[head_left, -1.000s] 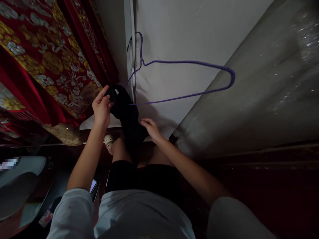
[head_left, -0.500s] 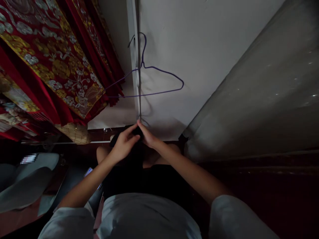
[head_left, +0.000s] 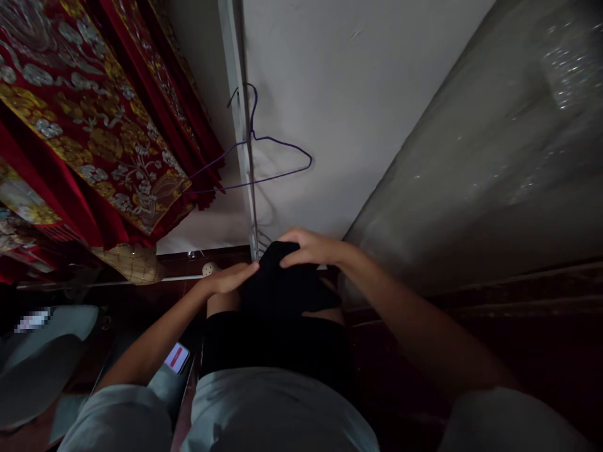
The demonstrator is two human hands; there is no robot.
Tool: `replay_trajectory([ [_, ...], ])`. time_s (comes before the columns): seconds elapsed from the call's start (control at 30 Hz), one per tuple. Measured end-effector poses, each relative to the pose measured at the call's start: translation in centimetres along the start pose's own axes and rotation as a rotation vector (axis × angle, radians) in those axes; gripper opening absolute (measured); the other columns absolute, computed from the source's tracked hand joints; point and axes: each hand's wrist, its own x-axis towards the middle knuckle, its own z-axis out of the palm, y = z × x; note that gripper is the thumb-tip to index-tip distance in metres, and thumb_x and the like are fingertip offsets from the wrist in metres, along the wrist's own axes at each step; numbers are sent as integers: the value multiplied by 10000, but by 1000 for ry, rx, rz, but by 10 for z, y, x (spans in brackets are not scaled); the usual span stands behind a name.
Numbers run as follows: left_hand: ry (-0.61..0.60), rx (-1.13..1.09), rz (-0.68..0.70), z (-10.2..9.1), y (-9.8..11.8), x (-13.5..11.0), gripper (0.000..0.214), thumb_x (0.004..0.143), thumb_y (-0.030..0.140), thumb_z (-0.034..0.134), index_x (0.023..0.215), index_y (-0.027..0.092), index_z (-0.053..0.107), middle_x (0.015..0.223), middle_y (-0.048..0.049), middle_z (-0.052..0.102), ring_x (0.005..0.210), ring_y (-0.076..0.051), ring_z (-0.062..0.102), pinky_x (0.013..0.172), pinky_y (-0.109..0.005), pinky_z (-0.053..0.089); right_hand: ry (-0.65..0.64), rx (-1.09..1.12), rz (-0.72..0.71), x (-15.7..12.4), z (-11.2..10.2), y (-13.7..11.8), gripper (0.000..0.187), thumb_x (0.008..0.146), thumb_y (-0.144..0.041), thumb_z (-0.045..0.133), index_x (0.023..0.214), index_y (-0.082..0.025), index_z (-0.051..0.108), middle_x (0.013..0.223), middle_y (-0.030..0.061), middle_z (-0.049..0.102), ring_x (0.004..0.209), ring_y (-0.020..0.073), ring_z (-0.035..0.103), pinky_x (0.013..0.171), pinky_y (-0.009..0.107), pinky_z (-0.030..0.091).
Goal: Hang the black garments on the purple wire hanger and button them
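A piece of black cloth (head_left: 282, 282), its exact kind too dark to make out, lies over my knees between my two hands. My right hand (head_left: 311, 247) grips its upper edge, the thumb on the near side and the fingers bent over the top. At the left border of the cloth, my left hand (head_left: 233, 278) has its fingers pressed together at the fabric. Above them a thin purple wire hanger (head_left: 277, 143) hangs bare on a metal upright (head_left: 242, 113).
Red embroidered costumes (head_left: 108, 125) hang at the left, beside the white wall (head_left: 330, 75). A grey plastic-covered object (head_left: 471, 169) slants down on the right. Low on the left are a lit phone (head_left: 177, 357) and a grey-green chair (head_left: 70, 326). A woven basket-like item (head_left: 134, 263) sits below the costumes.
My hands were together at the fingertips and have parted. The right moved right onto the cloth's upper edge, the left lower. The cloth now shows spread wider; the view shifted slightly.
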Motion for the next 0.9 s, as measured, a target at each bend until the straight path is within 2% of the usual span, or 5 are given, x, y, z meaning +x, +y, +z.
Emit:
replay_trajectory([
  [0.1,31,419,-114,-11,-9,-15,509,952,620,545,878,161,752,830,-98,756,774,-244,703,803,-341,526,485,-278,-107,-1,-31,2,310,713,-108,627,976,-211,754,810,14,710,778,199,678,711,297,546],
  [0.2,182,683,-149,-35,-3,-29,372,974,485,568,1037,156,730,973,-123,769,927,-268,718,947,-375,491,803,-370,-130,20,-51,12,572,742,-104,592,1293,-246,647,1074,51,737,1028,258,691,910,394,567],
  [0.37,243,788,-182,-58,21,-51,381,1037,429,432,950,175,702,897,-107,757,875,-254,718,849,-342,499,739,-220,-189,87,-55,34,599,815,-193,526,1403,-283,599,1473,10,605,1434,241,492,1210,435,385],
  [0.6,499,920,-432,-70,20,-75,211,965,277,460,970,165,639,965,-149,742,935,-297,722,868,-397,535,802,-114,47,91,-52,56,258,745,-248,520,814,-167,755,745,33,722,767,231,678,740,337,537],
  [0.9,1039,691,213,-104,49,-45,193,931,168,470,1089,174,581,1480,-164,551,1439,-295,485,1205,-506,398,1001,-290,-81,34,-76,32,109,714,-229,639,669,-161,712,633,26,652,677,213,628,627,303,465],
])
